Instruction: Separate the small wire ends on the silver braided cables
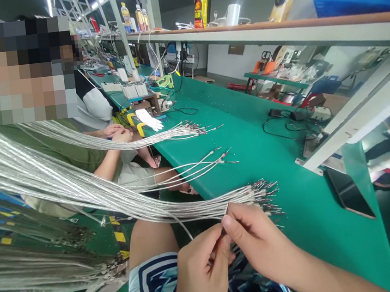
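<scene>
My left hand (205, 263) is closed with its fingertips pinched together around a single white cable (184, 226) that runs into it from the bundle. Close against it, my right hand (255, 232) pinches the end of the same cable between thumb and forefinger; a small thin tip shows above the thumb. The fingers hide most of that end. Just beyond both hands, a thick bundle of clear-sheathed braided cables (134, 201) comes in from the left. Its stripped ends, with dark and reddish wires, rest on the green table (312, 198).
A smaller group of cables (190, 166) and another bundle (166, 134) lie farther along the edge. A co-worker's hands (119, 133) are at the left. A phone (349, 192) lies at right beside a shelf post (346, 125). A white glove (148, 119) lies farther back.
</scene>
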Demonstrator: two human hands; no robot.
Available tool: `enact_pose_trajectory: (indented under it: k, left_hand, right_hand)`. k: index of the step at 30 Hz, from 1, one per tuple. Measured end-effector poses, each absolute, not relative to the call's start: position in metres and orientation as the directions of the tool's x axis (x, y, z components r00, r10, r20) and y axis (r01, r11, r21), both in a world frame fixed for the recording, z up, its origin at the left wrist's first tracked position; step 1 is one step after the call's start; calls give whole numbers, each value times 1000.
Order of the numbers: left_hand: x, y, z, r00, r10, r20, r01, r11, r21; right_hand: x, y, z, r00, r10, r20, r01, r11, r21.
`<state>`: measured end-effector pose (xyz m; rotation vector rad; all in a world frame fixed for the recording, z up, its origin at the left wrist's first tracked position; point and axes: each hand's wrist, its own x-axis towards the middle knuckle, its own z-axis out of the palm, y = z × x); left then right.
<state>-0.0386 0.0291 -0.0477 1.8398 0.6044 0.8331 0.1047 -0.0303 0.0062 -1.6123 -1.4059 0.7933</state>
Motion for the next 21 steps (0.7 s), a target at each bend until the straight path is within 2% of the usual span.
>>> enact_pose_trajectory:
  k: [4, 7, 9, 12, 15, 18, 21]
  left_hand:
    - [-40, 31, -51, 583, 657, 479, 126, -655, 745]
    - [-38, 31, -52, 559, 595, 578, 175, -766, 619]
    - [-36, 30, -52, 586, 562, 584, 179, -792, 583]
    - [-32, 30, -49, 621, 549, 560, 156, -786, 598]
    - [-30, 33, -48, 617, 585, 526, 88, -715, 693]
    - [-30, 36, -51, 677, 597, 431, 10, -593, 805]
    - [-18, 34, -60, 635, 632, 444, 6, -579, 816]
  right_hand:
    - [108, -28, 6, 182, 974, 134, 675, -24, -737]
    - [111, -29, 7, 134, 985, 107, 714, -22, -700]
    - [113, -30, 8, 100, 990, 101, 721, -2, -693]
    - [114, -30, 6, 60, 992, 111, 670, 43, -741]
    - [118, -31, -1, 37, 987, 159, 618, 102, -780]
    - [124, -31, -8, 77, 969, 234, 675, 122, -727]
    - [125, -35, -9, 188, 936, 298, 793, 35, -608]
